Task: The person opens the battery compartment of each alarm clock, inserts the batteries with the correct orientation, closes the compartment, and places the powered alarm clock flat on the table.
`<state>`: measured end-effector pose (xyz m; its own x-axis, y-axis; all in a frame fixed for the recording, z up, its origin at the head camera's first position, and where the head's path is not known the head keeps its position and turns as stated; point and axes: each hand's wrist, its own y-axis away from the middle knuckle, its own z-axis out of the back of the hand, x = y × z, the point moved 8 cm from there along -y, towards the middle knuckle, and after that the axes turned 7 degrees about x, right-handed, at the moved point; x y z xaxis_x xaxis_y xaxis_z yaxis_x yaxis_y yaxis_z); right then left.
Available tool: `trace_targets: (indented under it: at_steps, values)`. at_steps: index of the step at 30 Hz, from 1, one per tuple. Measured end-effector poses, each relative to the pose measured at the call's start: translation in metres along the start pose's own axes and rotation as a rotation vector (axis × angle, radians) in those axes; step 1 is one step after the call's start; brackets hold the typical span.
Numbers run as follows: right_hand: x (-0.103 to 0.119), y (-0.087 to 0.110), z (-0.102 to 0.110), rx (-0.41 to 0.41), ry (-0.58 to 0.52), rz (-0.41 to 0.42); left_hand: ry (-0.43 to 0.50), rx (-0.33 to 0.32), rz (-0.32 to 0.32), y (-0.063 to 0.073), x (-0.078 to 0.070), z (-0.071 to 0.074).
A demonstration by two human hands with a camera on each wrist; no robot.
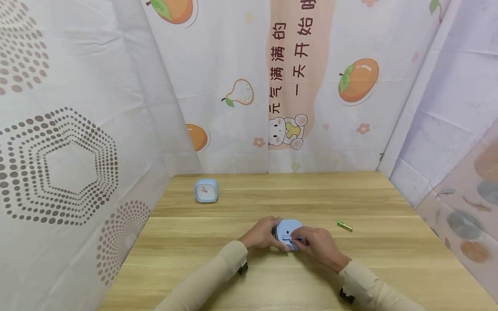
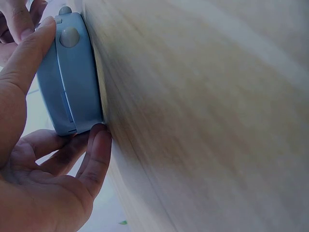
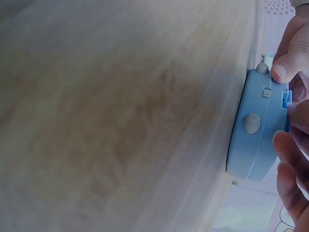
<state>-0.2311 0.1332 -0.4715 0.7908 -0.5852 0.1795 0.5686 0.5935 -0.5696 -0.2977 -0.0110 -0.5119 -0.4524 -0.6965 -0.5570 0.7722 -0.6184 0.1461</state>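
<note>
Lower centre of the head frame: light-blue, rounded-square plastic case (image 1: 288,225), slotted face up, apparently flat on the pale wood-grain table (image 1: 241,207). Grasped from its left side by the left hand (image 1: 265,234), fingers at upper and lower edges. At the slot (image 1: 286,237), bunched fingers of the right hand (image 1: 317,242); cannot tell whether pinching a small part or merely pressing.

Handling, by judgement: probably light and hollow; stiff shell, little give expected. Smooth-looking, perhaps slightly slippery. Sturdy enough overall, likely weakest around the slot; no hard prying there. Best held by opposite side walls, clear of the knobs.

Looks: plain light blue, soft corners, thick sides divided by a seam. Along the edge, right of the right wrist frame, a round pale-grey knob (image 3: 252,123) and a small pale inset (image 3: 266,93). Dark spot (image 1: 287,232) just above the slot.

Well apart, right of centre: green cylindrical battery (image 1: 345,226). Farther off, left of centre: light-blue square clock (image 1: 206,190).
</note>
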Motion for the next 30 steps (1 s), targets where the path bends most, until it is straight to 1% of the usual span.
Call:
trace_targets:
  at_steps: [5,10,15,20,24,30]
  values:
    - [-0.003,-0.004,-0.001,0.065,-0.006,-0.046,0.007,-0.002,-0.002,-0.001,0.000,0.002]
    - [-0.004,-0.010,0.000,0.148,0.008,-0.104,0.004,-0.013,-0.007,-0.002,0.000,0.004]
    - [-0.005,-0.008,-0.003,0.226,0.008,-0.133,0.018,-0.007,0.007,-0.001,0.000,0.001]
    - [-0.004,-0.005,-0.004,0.244,0.029,-0.115,0.018,-0.009,0.021,-0.001,0.001,-0.002]
    - [-0.003,-0.004,-0.004,0.265,0.040,-0.088,0.007,-0.014,0.018,0.000,0.001,-0.003]
    - [-0.002,-0.004,-0.002,0.283,0.046,-0.069,0.012,-0.016,0.019,0.001,0.002,-0.002]
